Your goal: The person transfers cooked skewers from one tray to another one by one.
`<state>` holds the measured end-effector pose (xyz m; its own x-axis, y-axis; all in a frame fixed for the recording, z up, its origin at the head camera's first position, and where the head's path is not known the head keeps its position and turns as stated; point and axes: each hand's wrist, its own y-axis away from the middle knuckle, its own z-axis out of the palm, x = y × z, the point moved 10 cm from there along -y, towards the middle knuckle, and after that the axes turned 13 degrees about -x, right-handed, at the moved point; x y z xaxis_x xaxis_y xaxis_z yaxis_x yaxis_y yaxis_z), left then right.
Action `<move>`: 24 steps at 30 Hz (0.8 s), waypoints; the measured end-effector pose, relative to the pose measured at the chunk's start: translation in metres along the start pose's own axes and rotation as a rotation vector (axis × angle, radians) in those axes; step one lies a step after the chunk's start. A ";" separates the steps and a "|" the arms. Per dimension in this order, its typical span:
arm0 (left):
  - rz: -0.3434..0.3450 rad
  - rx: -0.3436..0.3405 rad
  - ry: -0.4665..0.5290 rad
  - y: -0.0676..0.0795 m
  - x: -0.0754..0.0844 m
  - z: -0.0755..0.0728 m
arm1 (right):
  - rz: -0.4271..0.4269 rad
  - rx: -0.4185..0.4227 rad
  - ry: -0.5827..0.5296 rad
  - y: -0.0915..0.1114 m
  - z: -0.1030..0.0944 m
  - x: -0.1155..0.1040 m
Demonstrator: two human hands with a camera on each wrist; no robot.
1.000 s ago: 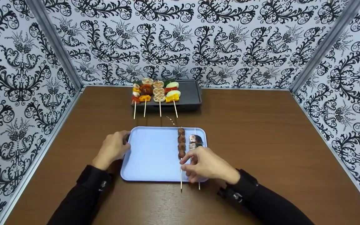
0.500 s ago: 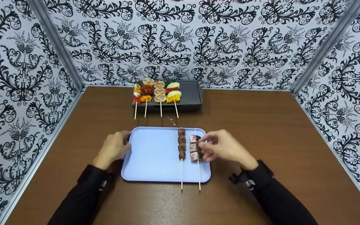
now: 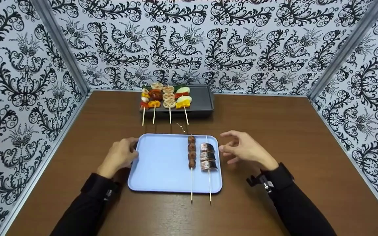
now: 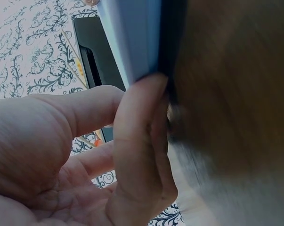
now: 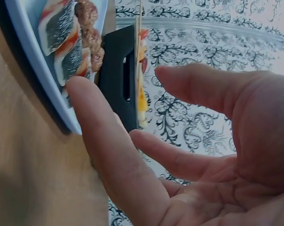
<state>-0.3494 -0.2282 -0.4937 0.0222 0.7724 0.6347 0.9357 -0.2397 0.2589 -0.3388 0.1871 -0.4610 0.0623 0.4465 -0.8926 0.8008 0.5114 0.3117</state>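
Observation:
A light blue tray [image 3: 162, 164] lies on the table with two skewers on its right half. One is a meatball skewer [image 3: 192, 152]; to its right is a fish skewer [image 3: 207, 156] with dark-skinned pieces. Both sticks poke out past the tray's front rim. My left hand [image 3: 120, 154] pinches the tray's left rim; the left wrist view shows thumb and index finger [image 4: 137, 136] meeting at that edge. Just off the right rim, my right hand [image 3: 243, 147] hovers with thumb and fingers spread and nothing between them, its index finger [image 5: 104, 127] overlapping the fish in the right wrist view.
Behind the tray stands a dark grey grill plate [image 3: 202, 98] bearing several vegetable skewers, among them a lotus root skewer [image 3: 169, 98]. Their sticks overhang its front. Patterned walls [image 3: 189, 42] close off the brown table [image 3: 274, 124] at the back and sides.
My right hand has let go of the meatball skewer's stick, passed over the fish and moved right, off the tray, its fingers opening. The left hand has stayed on the rim.

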 end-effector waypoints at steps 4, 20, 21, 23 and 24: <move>-0.001 -0.007 0.018 -0.002 -0.003 0.001 | 0.031 -0.047 -0.021 -0.005 0.005 0.009; -0.020 -0.037 0.059 0.001 -0.001 0.003 | 0.099 -0.155 -0.147 -0.017 0.021 0.033; -0.023 -0.036 0.058 0.001 -0.001 0.002 | 0.098 -0.155 -0.151 -0.017 0.021 0.034; -0.025 -0.035 0.060 0.002 -0.001 0.002 | 0.101 -0.152 -0.165 -0.019 0.023 0.036; -0.026 -0.034 0.060 0.002 -0.002 0.001 | 0.100 -0.149 -0.170 -0.020 0.024 0.037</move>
<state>-0.3472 -0.2292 -0.4953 -0.0239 0.7424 0.6695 0.9230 -0.2409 0.3000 -0.3379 0.1757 -0.5078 0.2459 0.3772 -0.8929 0.6894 0.5795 0.4347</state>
